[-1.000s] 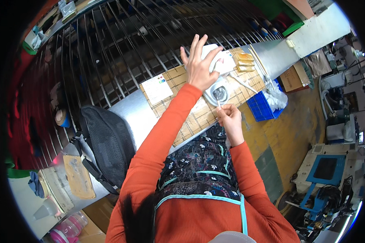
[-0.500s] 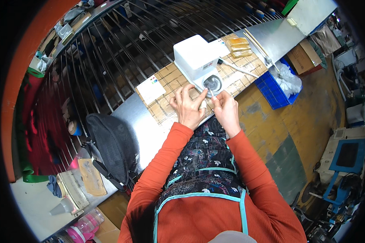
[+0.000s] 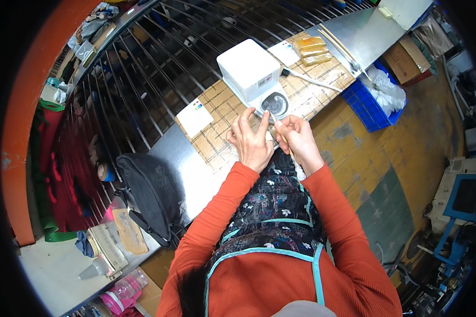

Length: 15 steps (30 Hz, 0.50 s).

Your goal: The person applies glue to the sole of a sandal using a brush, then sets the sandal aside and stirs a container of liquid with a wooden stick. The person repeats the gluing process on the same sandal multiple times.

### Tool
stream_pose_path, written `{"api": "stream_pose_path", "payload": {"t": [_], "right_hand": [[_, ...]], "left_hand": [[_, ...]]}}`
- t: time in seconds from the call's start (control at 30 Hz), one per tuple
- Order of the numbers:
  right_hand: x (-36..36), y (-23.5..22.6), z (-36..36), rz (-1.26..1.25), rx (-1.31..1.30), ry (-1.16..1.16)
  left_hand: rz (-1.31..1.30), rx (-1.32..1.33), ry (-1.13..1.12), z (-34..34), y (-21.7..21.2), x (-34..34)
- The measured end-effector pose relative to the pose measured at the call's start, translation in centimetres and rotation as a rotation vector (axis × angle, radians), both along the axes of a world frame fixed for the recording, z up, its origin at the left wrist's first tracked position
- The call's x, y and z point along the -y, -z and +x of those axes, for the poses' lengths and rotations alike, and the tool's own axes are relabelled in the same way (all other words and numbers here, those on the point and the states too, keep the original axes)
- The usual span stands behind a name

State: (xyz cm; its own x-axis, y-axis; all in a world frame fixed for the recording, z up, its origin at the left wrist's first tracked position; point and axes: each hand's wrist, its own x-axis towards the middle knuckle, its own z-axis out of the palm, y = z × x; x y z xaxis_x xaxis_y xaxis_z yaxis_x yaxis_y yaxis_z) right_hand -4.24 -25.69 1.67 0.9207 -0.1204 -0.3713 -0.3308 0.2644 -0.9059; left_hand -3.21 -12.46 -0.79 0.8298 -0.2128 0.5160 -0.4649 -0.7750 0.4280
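A white box-shaped device stands on the brown, tape-lined board. Its front has a round dark dish with a grey, shiny inside. My left hand is at the dish's near left rim, fingers spread and one fingertip at the edge; a white band shows on one finger. Just right of it, my right hand is closed in a pinch on a thin pale strip-like thing whose tip points at the dish's near rim. A whitish length hangs below that hand; whether both are one piece I cannot tell.
Amber blocks, a white cable and thin sticks lie right of the device. A white card lies left. A blue crate with plastic bags stands right; a black bag sits left. Metal bars run behind.
My right hand has turned and drawn slightly back and to the right, and the whitish length below it now shows. My left hand stays near the rim. The whole view has shifted slightly.
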Motion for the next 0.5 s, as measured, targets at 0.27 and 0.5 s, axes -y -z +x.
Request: {"api": "stream_pose_path", "payload": {"t": [0.27,0.5], "right_hand": [[1.5,-2.6,-0.1,-1.078,0.38,-0.039],[2.5,-2.8,2.5,-1.204,0.913,-0.198]], "left_hand": [[-0.256,0.197,0.007,8.9,-4.5,-1.5],[-0.102,0.015,-0.01,12.4,-3.8,-0.4]]}}
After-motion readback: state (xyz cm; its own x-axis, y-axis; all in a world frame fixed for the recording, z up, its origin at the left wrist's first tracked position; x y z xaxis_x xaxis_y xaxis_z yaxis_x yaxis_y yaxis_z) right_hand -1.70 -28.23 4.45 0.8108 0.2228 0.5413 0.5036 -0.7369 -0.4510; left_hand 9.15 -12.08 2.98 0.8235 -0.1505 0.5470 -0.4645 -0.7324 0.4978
